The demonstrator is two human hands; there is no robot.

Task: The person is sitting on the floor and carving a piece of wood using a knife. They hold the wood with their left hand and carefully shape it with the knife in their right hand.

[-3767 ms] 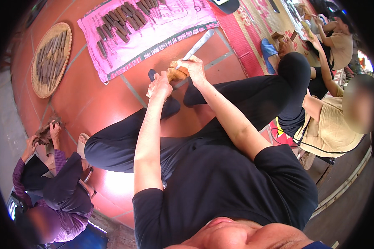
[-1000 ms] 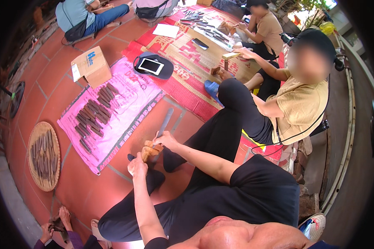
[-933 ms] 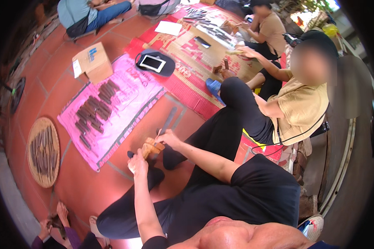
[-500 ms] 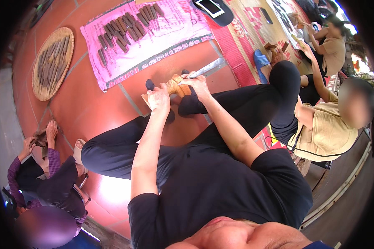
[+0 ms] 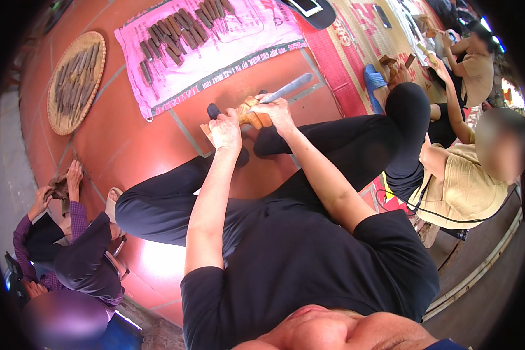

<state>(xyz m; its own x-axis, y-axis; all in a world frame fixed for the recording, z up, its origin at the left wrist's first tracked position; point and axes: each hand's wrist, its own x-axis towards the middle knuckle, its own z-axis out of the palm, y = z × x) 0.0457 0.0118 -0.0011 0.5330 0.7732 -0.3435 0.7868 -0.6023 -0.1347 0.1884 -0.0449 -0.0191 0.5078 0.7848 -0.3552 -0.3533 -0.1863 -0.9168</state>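
Note:
Above my crossed legs, a carved piece of yellow-brown wood (image 5: 254, 119) sits between my two hands. My left hand (image 5: 224, 131) is closed around its left end, and a bit of the wood sticks out past the fingers. My right hand (image 5: 277, 114) is closed on a long, pale grey carving tool (image 5: 290, 87), which slants up and right out of the grip. The fingers of that hand rest against the right side of the carving. The tool's working tip is too small to make out.
Ahead, a pink printed sheet (image 5: 137, 96) bears several dark-handled carving tools (image 5: 169, 35). A round woven tray (image 5: 52, 119) at the left holds several more. Co-workers sit at left (image 5: 79, 268) and right (image 5: 449, 175). A cap (image 5: 321, 17) with a phone lies at the back.
The grey tool has tilted and shifted slightly left against the carving. The surroundings have shifted a little in the view. Both hands keep their holds.

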